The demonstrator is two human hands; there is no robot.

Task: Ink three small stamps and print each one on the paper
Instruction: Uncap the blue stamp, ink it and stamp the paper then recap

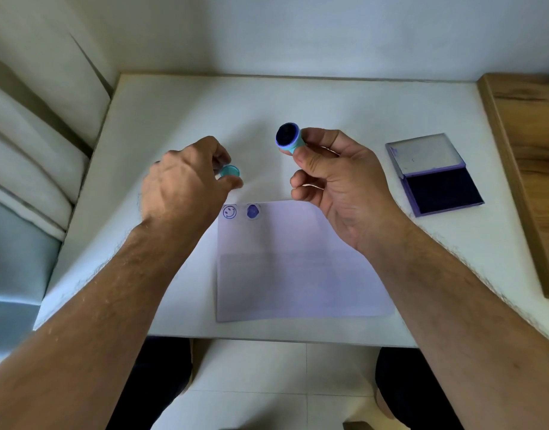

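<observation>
- Right hand (335, 184) above the paper (298, 262), pinching a teal stamp (288, 137), inked face turned up, probably for checking.
- Left hand (186, 178) gripping a teal cap (229, 172), kept off the paper.
- Two prints (240, 211) at the paper's far-left corner.
- Ink pad (437, 184) open, right of the paper, in easy reach.

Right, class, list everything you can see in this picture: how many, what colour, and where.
Stamp: one, teal with inked dark face, in right hand's grip above the table.
Cap: one, teal, in left hand's grip.
Paper: one sheet, white, near table edge.
Prints: two, blue, paper's top left corner.
Ink pad: one, purple, lid open, right of the paper.
Table: one, white.
Wooden panel: one, brown, far right.
Left hand: one.
Right hand: one.
</observation>
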